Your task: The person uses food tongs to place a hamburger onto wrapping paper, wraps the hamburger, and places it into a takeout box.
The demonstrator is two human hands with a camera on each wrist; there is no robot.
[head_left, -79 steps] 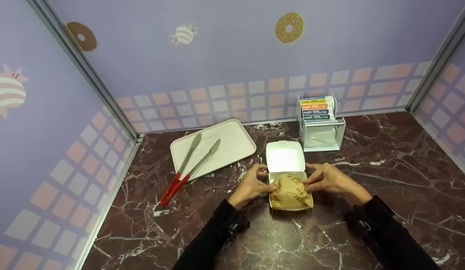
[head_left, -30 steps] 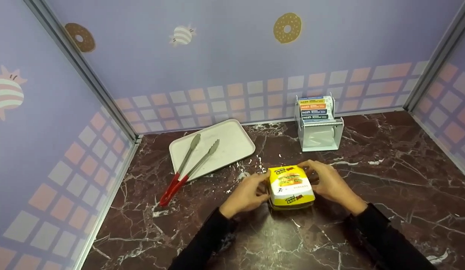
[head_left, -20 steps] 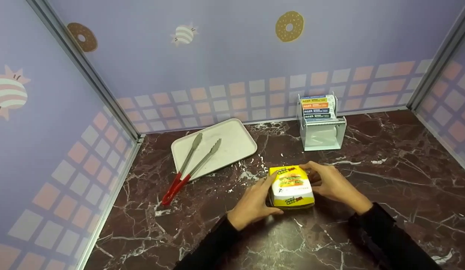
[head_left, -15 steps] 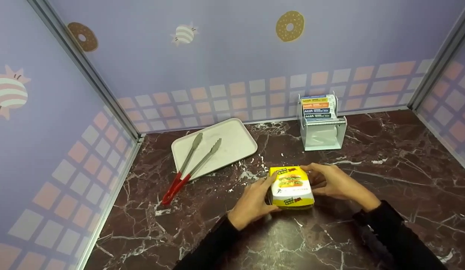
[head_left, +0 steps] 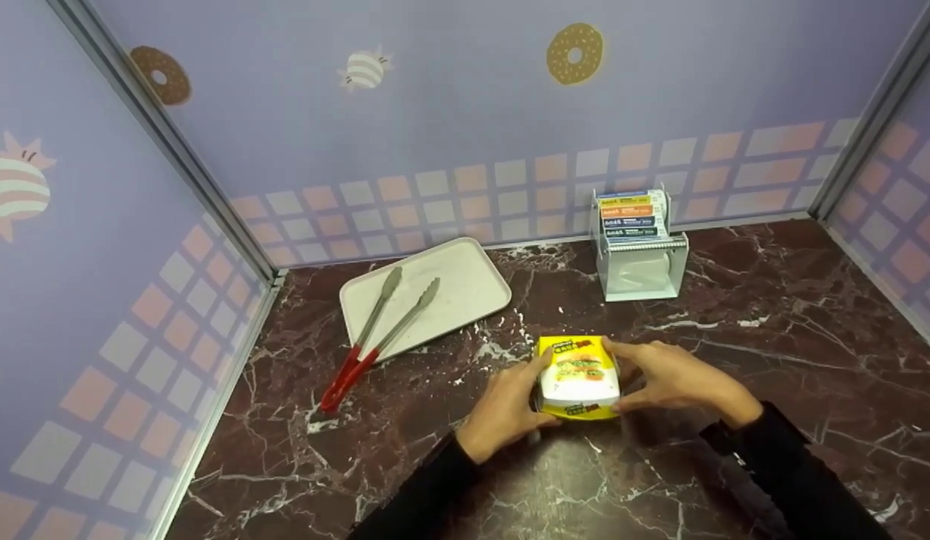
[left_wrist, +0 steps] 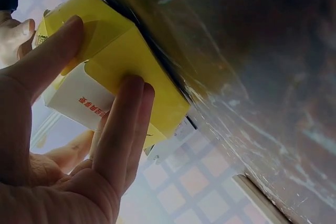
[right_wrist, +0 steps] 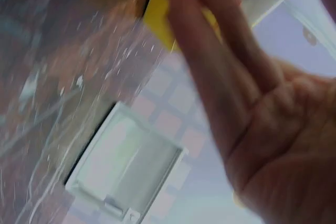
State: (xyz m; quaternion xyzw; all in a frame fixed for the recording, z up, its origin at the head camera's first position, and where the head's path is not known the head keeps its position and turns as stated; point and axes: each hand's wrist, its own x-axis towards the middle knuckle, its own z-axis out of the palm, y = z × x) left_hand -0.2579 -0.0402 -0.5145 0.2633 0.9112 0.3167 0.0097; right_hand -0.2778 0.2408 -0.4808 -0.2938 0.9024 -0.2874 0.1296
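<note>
A closed yellow-and-white burger box (head_left: 581, 379) with a burger picture on its lid sits on the dark marble counter, front centre. My left hand (head_left: 506, 409) holds its left side, one finger over the lid's edge and the thumb by the front corner. In the left wrist view, fingertips (left_wrist: 131, 85) press on the yellow side panel. My right hand (head_left: 671, 379) grips the right side, index finger at the far corner and thumb at the near one. In the right wrist view, its blurred fingers (right_wrist: 194, 40) lie against the box's yellow side. The wrapped item inside is hidden.
Red-handled tongs (head_left: 375, 345) lie spread, tips on a pale tray (head_left: 465, 300) at the back left. A white dispenser rack (head_left: 641, 262) with coloured label rolls stands at the back right. Patterned walls (head_left: 465, 112) enclose the counter.
The lid, raised at first, has come down over the paper-wrapped item. Lately my right thumb has moved to the box's near right corner, and the box has turned slightly to face me.
</note>
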